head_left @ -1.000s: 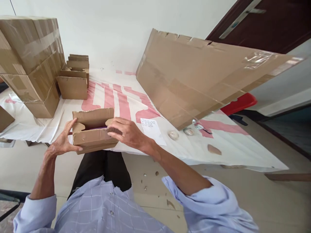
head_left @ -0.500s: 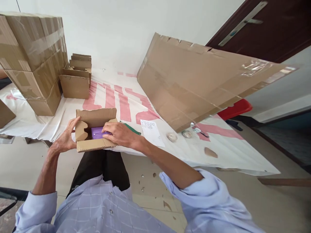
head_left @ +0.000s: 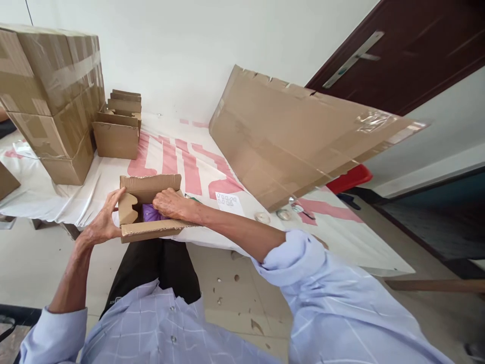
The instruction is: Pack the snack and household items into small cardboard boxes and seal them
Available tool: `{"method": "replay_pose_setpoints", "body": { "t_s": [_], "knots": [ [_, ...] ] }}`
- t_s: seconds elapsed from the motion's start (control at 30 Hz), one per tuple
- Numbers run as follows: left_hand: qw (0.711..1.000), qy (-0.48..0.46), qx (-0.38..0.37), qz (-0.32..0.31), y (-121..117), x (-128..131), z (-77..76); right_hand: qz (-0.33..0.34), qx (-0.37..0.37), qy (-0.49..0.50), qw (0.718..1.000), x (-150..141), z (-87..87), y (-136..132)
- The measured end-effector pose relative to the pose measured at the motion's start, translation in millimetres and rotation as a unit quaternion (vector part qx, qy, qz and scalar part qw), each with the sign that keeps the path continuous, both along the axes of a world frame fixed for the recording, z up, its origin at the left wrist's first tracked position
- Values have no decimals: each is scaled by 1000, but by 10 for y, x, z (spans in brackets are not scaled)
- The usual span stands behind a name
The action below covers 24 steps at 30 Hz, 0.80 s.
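Right hand (head_left: 174,205): since the previous frame, it is sitting further into the open carton (head_left: 151,231), while the purple item (head_left: 149,213) is showing less of itself.
Right fingers: they are curling narrowly over the purple item; whether they are gripping it, I cannot tell.
Left hand (head_left: 101,222): its fingers and thumb are spanning the carton's left end and holding it, fingertips near the back corner, thumb near the front one.
Purple item: it is lying inside the carton, below and just left of the right fingers.
Side flap (head_left: 128,208): it is standing between the left fingers and the purple item.
Green thing (head_left: 193,198): it is peeking out just right of the right fingers, partly hidden.
Marked paper (head_left: 229,202): it is lying on the table (head_left: 352,247), further right of those fingers.
Taped boxes (head_left: 70,106): they are standing stacked beyond the left fingers.
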<state>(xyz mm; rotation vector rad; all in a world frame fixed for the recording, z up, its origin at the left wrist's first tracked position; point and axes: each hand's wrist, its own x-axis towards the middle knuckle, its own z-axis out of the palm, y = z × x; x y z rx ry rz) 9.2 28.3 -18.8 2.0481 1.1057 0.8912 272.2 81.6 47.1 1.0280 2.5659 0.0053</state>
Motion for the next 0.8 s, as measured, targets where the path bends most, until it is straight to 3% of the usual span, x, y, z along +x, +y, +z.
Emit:
{"method": "replay_pose_setpoints", "body": {
  "t_s": [0.2, 0.43, 0.7, 0.8],
  "knots": [
    [1000, -10, 0, 12, 7, 5, -23, 0, 18, 53, 998, 68, 72, -53],
    [1000, -18, -13, 16, 41, 2, -18, -8, -1, 221, 975, 217, 439, 18],
    [998, -47, -17, 24, 118, -9, -52, -38, -77, 443, 892, 426, 1086, 23],
    [999, -44, -17, 21, 111, -65, 3, -31, -89, 500, 861, 496, 1270, 6]
  ]
}}
